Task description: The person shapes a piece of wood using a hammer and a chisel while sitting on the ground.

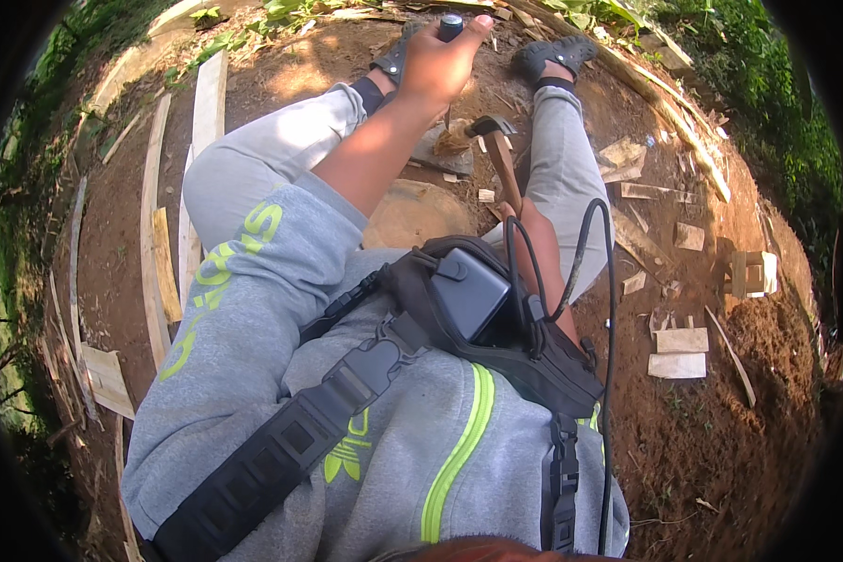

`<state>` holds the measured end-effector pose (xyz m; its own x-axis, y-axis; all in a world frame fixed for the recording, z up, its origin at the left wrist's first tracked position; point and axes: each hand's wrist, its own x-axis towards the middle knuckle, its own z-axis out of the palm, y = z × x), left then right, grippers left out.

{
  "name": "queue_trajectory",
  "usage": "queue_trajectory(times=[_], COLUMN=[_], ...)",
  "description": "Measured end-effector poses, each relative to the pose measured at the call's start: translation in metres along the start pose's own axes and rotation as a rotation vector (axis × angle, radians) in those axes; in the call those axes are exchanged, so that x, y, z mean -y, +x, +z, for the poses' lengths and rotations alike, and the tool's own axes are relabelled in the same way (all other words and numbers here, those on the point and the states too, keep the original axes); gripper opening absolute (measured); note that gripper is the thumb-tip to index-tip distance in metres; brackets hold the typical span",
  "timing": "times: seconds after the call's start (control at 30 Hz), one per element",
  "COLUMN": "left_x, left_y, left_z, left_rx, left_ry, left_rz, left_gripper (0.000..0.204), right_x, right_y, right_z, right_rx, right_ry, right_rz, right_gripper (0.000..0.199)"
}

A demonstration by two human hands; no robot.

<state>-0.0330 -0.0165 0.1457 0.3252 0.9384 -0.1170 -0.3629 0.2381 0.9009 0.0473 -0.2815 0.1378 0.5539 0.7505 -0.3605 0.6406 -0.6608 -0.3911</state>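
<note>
The person sits on bare reddish earth (721,412) with both grey-trousered legs stretched out, so the work lies between the knees where both arms reach it. The left hand (440,61) is stretched forward, its fingers closed around a dark round-ended tool handle (451,25) that stands upright, apparently to steady it over the workpiece. Below it, between the shins, a pale chunk of wood (454,139) rests on a flat grey stone (437,155) near the far edge of a round tan wooden block (414,214), which seems to serve as a firm base off the soft ground. A hammer with a dark metal head and reddish wooden handle (501,164) angles up from the lower right toward that chunk; the right hand is hidden behind the black chest-mounted pouch (482,309), so its grip cannot be told. Pale offcuts of board (676,351) lie scattered on the earth to the right, and long pale planks (201,150) lie along the left edge.
</note>
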Motion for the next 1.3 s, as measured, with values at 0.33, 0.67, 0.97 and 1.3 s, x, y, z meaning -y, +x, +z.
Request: queue_trajectory(times=[0.33,0.67,0.97,1.3], left_x=[0.010,-0.002,-0.003,0.014], left_y=[-0.003,-0.015,-0.017,-0.010], left_z=[-0.006,0.006,0.014,0.017], left_rx=[0.065,0.259,0.304,0.357], left_ry=[0.285,0.366,0.493,0.418], left_rz=[0.082,0.090,0.138,0.126], left_gripper=[0.056,0.058,0.053,0.043], right_x=[-0.002,-0.005,-0.010,0.024], right_y=[0.001,0.003,0.007,-0.015], right_z=[0.003,0.006,0.009,-0.134], right_rx=[-0.007,-0.007,-0.018,-0.310], right_ry=[0.008,0.012,0.058,0.359], right_rz=[-0.034,-0.047,-0.026,-0.049], right_gripper=[0.036,0.036,0.040,0.043])
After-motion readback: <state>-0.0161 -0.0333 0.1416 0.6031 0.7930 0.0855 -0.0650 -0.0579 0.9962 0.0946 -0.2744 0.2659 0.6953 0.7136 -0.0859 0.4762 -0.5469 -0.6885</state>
